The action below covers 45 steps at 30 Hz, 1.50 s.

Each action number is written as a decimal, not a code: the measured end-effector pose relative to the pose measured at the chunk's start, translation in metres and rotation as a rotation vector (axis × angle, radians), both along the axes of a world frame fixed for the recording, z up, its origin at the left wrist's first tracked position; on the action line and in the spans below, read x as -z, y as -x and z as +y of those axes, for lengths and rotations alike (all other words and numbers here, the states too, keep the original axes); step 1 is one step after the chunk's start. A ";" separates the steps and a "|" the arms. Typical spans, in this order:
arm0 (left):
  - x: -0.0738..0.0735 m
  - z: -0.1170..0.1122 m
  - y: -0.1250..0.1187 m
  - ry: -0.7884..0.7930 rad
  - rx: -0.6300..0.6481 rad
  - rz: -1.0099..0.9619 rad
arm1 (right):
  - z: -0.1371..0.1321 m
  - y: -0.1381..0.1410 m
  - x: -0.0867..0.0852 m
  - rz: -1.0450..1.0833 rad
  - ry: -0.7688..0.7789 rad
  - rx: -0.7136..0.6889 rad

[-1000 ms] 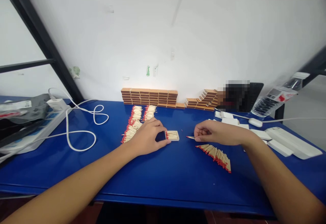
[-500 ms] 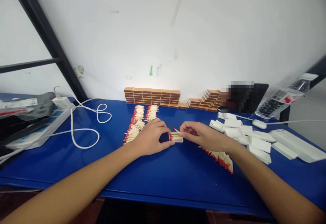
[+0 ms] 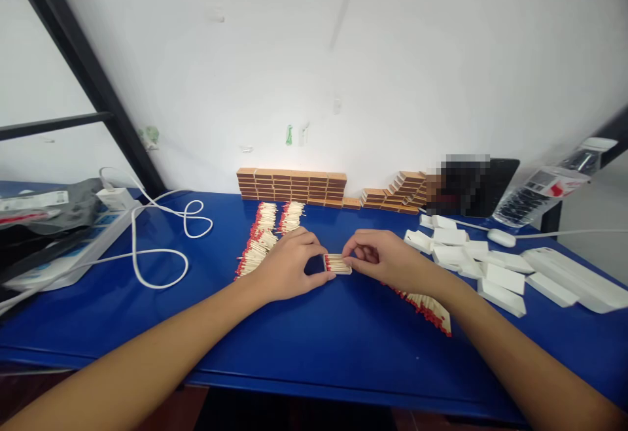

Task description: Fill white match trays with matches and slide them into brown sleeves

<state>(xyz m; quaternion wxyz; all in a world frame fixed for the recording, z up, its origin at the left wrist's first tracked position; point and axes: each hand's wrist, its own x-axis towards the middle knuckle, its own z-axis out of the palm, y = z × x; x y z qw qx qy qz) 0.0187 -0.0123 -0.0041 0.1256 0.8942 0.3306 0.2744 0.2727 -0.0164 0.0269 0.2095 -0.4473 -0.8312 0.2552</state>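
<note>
A small white matchbox tray [image 3: 338, 273] lies on the blue tabletop with a layer of red-headed matches [image 3: 337, 263] in it, heads to the left. My left hand [image 3: 295, 264] grips the tray's left end between thumb and fingers. At the tray's right end, my right hand [image 3: 380, 258] has thumb and forefinger pinched together over the match ends; whether a match is between them is hidden. Rows of loose matches [image 3: 265, 228] lie beyond my left hand, partly covered by it. Another spread of matches [image 3: 426, 310] sits under and beside my right wrist.
Brown matchboxes [image 3: 292, 187] stand stacked along the wall, with a stepped stack [image 3: 402, 192] farther right. White empty trays [image 3: 458, 254] lie heaped at right, near a tilted plastic bottle [image 3: 544, 186] and a dark device [image 3: 495, 186]. A white cable [image 3: 159, 286] loops across the left.
The tilted match in my right fingers has gone down level with the others in the tray. My right hand has shifted slightly left; my left hand keeps its grip.
</note>
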 end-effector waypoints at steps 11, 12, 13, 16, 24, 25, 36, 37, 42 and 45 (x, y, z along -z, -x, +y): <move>-0.001 -0.001 0.000 0.006 0.037 0.004 | 0.000 0.001 0.003 0.101 0.036 0.009; -0.001 -0.001 0.000 0.006 0.046 0.005 | -0.001 0.005 0.006 0.099 0.042 -0.009; -0.001 -0.001 -0.001 0.003 0.052 0.007 | -0.002 0.009 0.009 0.095 0.045 -0.022; 0.001 0.000 -0.001 -0.009 0.060 0.018 | -0.002 0.013 0.015 0.086 0.047 -0.028; 0.000 0.001 0.000 0.000 0.031 0.009 | 0.011 -0.027 -0.006 -0.157 0.112 0.060; 0.000 0.001 0.001 -0.002 0.033 0.011 | 0.013 -0.037 -0.009 -0.206 0.150 0.083; -0.001 0.000 0.002 0.012 0.037 0.007 | 0.014 -0.066 -0.023 -0.330 0.350 0.014; -0.001 0.000 0.002 0.010 0.041 0.011 | 0.014 -0.064 -0.023 -0.337 0.368 -0.004; -0.001 0.001 0.002 0.003 0.036 0.007 | 0.012 -0.061 -0.022 -0.370 0.434 -0.001; 0.000 0.001 0.002 0.001 0.041 0.010 | 0.011 -0.062 -0.022 -0.382 0.445 0.004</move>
